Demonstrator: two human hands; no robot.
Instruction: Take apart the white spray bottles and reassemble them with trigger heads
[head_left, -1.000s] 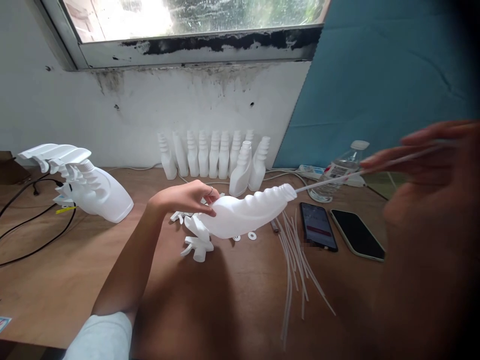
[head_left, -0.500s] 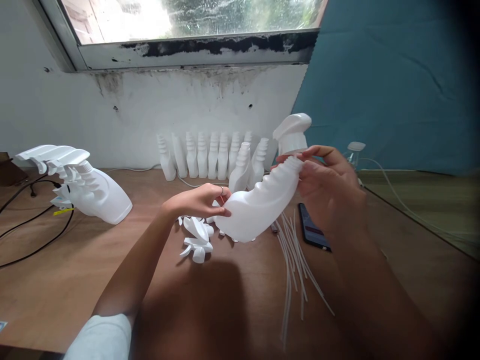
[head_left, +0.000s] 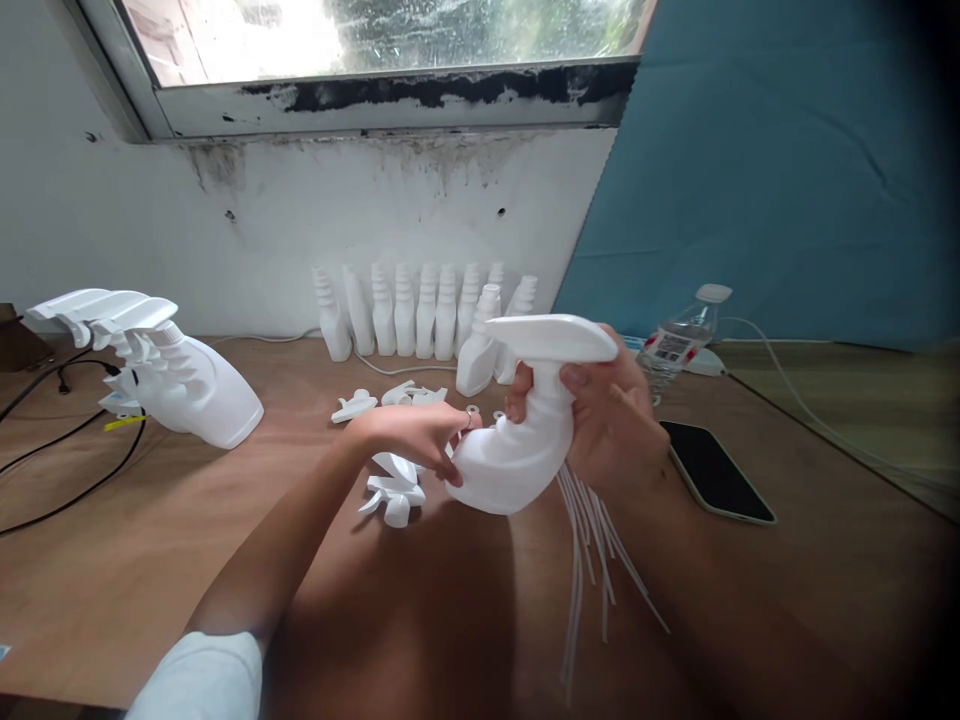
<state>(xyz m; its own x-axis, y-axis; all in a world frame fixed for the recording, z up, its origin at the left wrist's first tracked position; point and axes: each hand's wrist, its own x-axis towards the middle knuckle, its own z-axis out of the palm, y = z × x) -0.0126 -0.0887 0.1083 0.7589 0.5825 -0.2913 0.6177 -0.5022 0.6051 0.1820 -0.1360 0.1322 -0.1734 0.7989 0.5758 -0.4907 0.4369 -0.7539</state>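
I hold a tilted white plastic bottle (head_left: 511,470) above the table. My left hand (head_left: 431,440) is closed on its base, thumb in front. My right hand (head_left: 611,415) is closed around the collar of a white trigger spray head (head_left: 559,340), which sits over the bottle's neck. The head's nozzle end points left; whether it is screwed tight I cannot tell. Loose white spray heads (head_left: 396,490) lie beside and behind my left hand. Thin white tubes (head_left: 592,550) are spread on the table below my right hand.
Several white bottles without heads (head_left: 405,315) stand along the wall. At the left, several bottles with spray heads (head_left: 202,385) stand in a row near black cables (head_left: 75,505). A phone (head_left: 720,475) and a clear plastic bottle (head_left: 679,340) are at the right.
The spray head has come down onto the bottle's neck and turned, its nozzle end now pointing left. My right hand has moved lower and left, now gripping the head's collar.
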